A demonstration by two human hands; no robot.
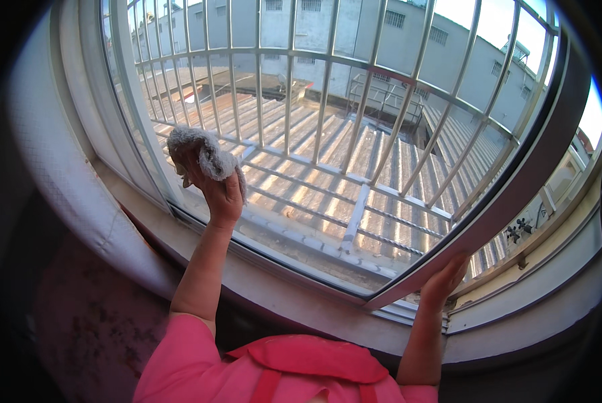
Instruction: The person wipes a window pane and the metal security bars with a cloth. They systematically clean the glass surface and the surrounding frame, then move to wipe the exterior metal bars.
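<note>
My left hand [224, 199] holds a bunched grey terry cloth [196, 143] up at the lower left of a window pane [301, 221]. The cloth covers most of my fingers, and whether it touches the glass is hard to tell. Over on the right, my right hand [443, 283] grips the side frame of the sliding window sash [512, 214] near its bottom corner. The sash stands partly open, with a gap on its right side.
Beyond the glass are metal security bars [326, 101] and a corrugated roof [301, 131]. A windowsill [301, 320] runs below the sash, with the window track [399, 311] beside it. A pale padded-looking panel [79, 191] curves along the left.
</note>
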